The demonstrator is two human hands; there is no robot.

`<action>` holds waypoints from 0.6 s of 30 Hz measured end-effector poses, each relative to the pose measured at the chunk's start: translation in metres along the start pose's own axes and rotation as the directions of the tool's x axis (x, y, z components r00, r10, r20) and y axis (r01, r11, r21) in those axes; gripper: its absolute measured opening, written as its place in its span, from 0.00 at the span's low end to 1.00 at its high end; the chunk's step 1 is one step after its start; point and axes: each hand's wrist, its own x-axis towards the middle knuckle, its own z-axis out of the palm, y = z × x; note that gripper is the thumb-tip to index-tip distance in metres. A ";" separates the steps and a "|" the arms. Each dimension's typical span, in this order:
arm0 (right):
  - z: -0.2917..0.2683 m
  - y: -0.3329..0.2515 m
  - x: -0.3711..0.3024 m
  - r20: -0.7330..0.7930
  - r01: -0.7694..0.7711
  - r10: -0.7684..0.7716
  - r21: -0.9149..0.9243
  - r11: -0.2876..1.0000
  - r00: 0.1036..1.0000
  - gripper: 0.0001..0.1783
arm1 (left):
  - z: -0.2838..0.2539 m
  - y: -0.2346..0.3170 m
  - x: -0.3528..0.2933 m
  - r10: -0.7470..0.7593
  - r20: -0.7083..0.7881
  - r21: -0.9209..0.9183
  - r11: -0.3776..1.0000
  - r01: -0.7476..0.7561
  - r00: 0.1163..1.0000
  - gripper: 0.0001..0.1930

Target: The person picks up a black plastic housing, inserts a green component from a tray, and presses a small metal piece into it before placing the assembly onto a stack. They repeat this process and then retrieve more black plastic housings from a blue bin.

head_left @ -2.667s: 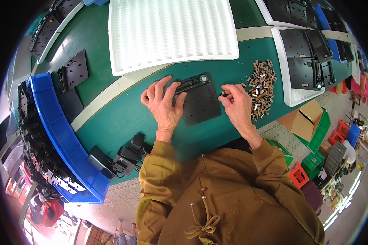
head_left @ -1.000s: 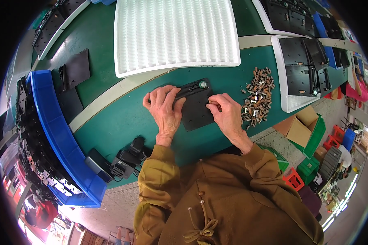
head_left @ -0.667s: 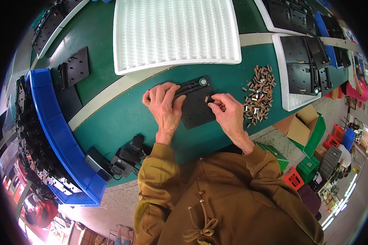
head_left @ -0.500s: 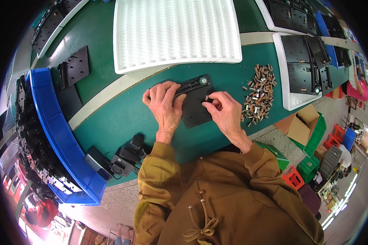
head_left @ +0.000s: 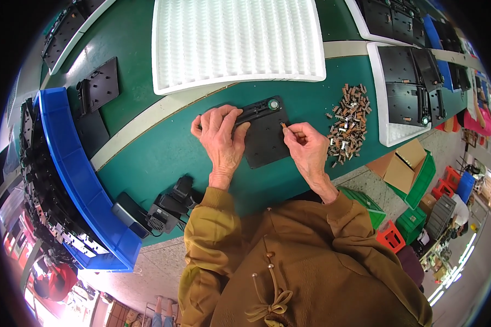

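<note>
Well to the left of the black plate (head_left: pixel 264 144), a blue bin (head_left: pixel 87 180) is holding a heap of dark parts. Nearer in, the left hand (head_left: pixel 222 141) is lying over the plate's upper-left end, back upward, the wrist below and to the left of the plate; its fingers are curling over the far side and its thumb is bracing the near side, so it is gripping the plate against the green table (head_left: pixel 163 147).

The plate is lying flat, its raised bar (head_left: pixel 255 113) slanting up from under the left hand to a round, shiny disc (head_left: pixel 273 104) at the plate's upper-right corner. Below that disc, at the plate's right edge, a small brownish clip (head_left: pixel 283 125) is poking out leftward from the right fingertips — whether it is touching the plate or hanging just above cannot be told, and it is too small to show its long axis surely.

The right hand (head_left: pixel 311 150), the nearer one to that edge, is pinching the clip between thumb and forefinger, wrist sloping down to the right of the plate. Farther right of the plate, a pile of similar clips (head_left: pixel 348 122) is lying loose.
</note>
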 end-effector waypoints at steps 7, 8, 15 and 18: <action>0.006 -0.001 0.000 -0.034 0.025 -0.024 0.023 0.999 0.999 0.06 | -0.001 0.002 0.003 0.008 -0.011 -0.008 1.000 -0.008 1.000 0.16; 0.007 0.001 -0.001 -0.031 0.063 -0.062 0.014 0.998 0.998 0.06 | -0.001 0.001 0.002 0.006 -0.011 -0.009 1.000 -0.006 1.000 0.16; 0.003 -0.001 -0.006 -0.003 -0.061 0.061 0.040 0.997 0.998 0.06 | 0.000 -0.001 -0.003 0.004 -0.013 -0.017 1.000 -0.004 1.000 0.16; 0.001 0.001 -0.003 0.016 -0.080 0.079 0.040 0.996 0.997 0.07 | 0.001 -0.001 -0.002 0.006 -0.014 -0.019 1.000 -0.007 1.000 0.16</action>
